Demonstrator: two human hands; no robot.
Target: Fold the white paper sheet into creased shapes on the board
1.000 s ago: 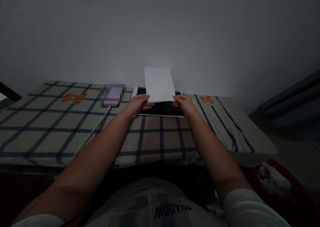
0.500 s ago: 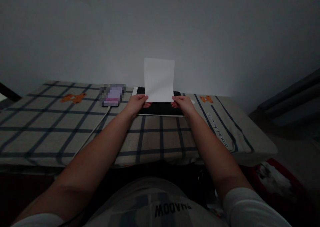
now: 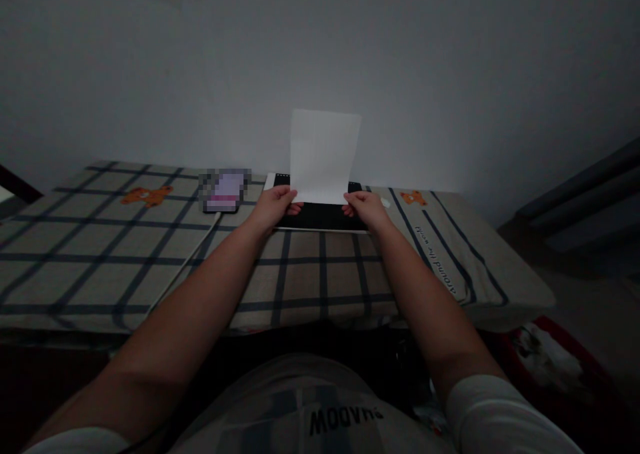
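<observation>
A sheet of white paper point(image 3: 325, 154) stands raised between my two hands, its free end pointing up toward the wall. My left hand point(image 3: 278, 205) pinches its lower left corner between thumb and fingers. At the lower right corner, my right hand point(image 3: 365, 207) grips it the same way. Beneath the sheet lies a flat black item point(image 3: 323, 218) with a white border and a row of white marks along its far edge. The paper hides the middle of that black item.
A plaid cloth with bear patterns point(image 3: 320, 287) covers the table. Left of my hands lies a phone-like device point(image 3: 225, 193), partly blurred out, with a white cable point(image 3: 187, 261). A small white object point(image 3: 385, 202) sits beside my right hand. A red container point(image 3: 565, 367) stands low at right.
The paper's upper end has shifted slightly up and to the right, and the sheet looks wider at the top. Both hands keep their grip in nearly the same place.
</observation>
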